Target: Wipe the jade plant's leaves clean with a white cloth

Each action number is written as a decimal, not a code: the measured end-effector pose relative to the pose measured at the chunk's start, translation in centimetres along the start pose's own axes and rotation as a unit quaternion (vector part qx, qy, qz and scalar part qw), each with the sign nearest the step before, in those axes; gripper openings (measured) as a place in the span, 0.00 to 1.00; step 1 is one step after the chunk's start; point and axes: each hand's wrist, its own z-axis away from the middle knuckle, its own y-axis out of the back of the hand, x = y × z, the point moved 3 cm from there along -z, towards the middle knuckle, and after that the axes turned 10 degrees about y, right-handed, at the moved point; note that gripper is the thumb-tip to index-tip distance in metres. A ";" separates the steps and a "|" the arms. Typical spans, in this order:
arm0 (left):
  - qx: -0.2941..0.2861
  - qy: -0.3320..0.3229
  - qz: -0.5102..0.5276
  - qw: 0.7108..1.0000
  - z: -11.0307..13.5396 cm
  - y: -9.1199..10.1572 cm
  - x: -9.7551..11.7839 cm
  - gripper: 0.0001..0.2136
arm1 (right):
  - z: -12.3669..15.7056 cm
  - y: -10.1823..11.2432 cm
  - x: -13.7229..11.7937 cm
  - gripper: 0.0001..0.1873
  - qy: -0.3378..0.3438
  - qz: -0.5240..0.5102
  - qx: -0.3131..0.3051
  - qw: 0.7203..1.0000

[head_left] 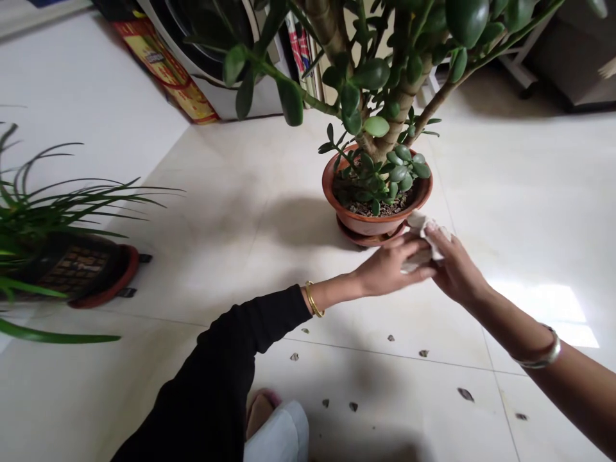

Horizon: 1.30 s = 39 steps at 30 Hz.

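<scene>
A crumpled white cloth, perhaps a tissue, is bunched between my two hands just in front of the plant pot's right side. My left hand, with a gold bangle at the wrist, reaches across with its fingers on the cloth. From the right, my right hand grips the same cloth, its fingers partly hidden by it. Close beyond them stands a terracotta-coloured pot on a matching saucer. A thick-stemmed jade plant with glossy oval leaves grows in it.
Several small dry leaf bits lie scattered on the pale tiled floor. A grassy plant in a dark pot stands at the left on a wheeled base. Behind are a front-loading washing machine and a red-yellow package.
</scene>
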 end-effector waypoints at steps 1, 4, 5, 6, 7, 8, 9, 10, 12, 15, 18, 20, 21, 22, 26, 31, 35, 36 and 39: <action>-0.009 0.010 0.014 1.000 0.1 -0.2 -0.3 0.11 | -0.1 0.2 0.1 0.21 -0.012 0.006 0.026 1.000; 0.079 0.147 0.169 0.971 -0.3 0.8 -2.8 0.11 | -0.9 2.1 0.4 0.16 -0.038 0.010 0.169 0.985; 0.110 0.211 0.231 0.943 -0.7 1.3 -3.9 0.13 | -1.1 2.8 0.4 0.14 -0.044 0.010 0.208 0.977; 0.128 0.266 0.281 0.913 -1.1 1.8 -4.7 0.15 | -1.4 3.3 0.6 0.12 -0.051 0.011 0.232 0.971; 0.142 0.301 0.317 0.888 -1.6 2.2 -5.3 0.16 | -1.5 3.7 0.7 0.11 -0.059 0.012 0.245 0.968; 0.156 0.323 0.340 0.869 -2.2 2.6 -5.7 0.16 | -1.6 3.8 0.9 0.10 -0.067 0.012 0.248 0.966; 0.167 0.334 0.354 0.858 -2.8 3.0 -5.8 0.15 | -1.6 3.7 1.0 0.10 -0.075 0.011 0.245 0.966; 0.179 0.336 0.359 0.852 -3.2 3.2 -5.8 0.14 | -1.5 3.5 1.1 0.09 -0.082 0.009 0.242 0.967; 0.198 0.335 0.354 0.851 -3.9 3.4 -5.6 0.14 | -1.3 2.9 1.1 0.08 -0.088 0.005 0.236 0.968; 0.219 0.339 0.339 0.850 -4.3 3.3 -5.1 0.15 | -0.9 2.4 0.7 0.08 -0.082 0.009 0.230 0.970; 0.239 0.338 0.338 0.845 -4.4 3.2 -4.8 0.16 | -0.5 2.4 0.0 0.10 -0.072 0.017 0.228 0.971; 0.246 0.340 0.338 0.843 -4.5 3.1 -4.7 0.16 | -0.2 2.5 -0.4 0.11 -0.069 0.018 0.227 0.971; 0.247 0.342 0.338 0.842 -4.5 3.1 -4.6 0.16 | 0.0 2.6 -0.6 0.11 -0.069 0.020 0.226 0.971; 0.247 0.344 0.337 0.841 -4.4 3.0 -4.6 0.16 | 0.2 2.8 -0.7 0.10 -0.069 0.022 0.226 0.971; 0.243 0.352 0.331 0.841 -3.9 3.0 -4.2 0.16 | 0.7 3.3 -1.0 0.09 -0.068 0.029 0.227 0.971; 0.232 0.362 0.322 0.844 -2.5 3.4 -4.2 0.17 | 0.9 3.7 -0.9 0.09 -0.075 0.025 0.236 0.969; 0.215 0.375 0.312 0.846 -1.1 3.8 -4.8 0.16 | 0.9 3.3 -0.8 0.08 -0.070 0.032 0.232 0.970; 0.210 0.379 0.310 0.846 -0.7 3.8 -4.9 0.16 | 0.9 3.1 -0.7 0.08 -0.064 0.032 0.229 0.971; 0.193 0.385 0.303 0.850 0.5 3.9 -5.0 0.16 | 1.0 2.6 -0.7 0.09 -0.036 0.023 0.217 0.975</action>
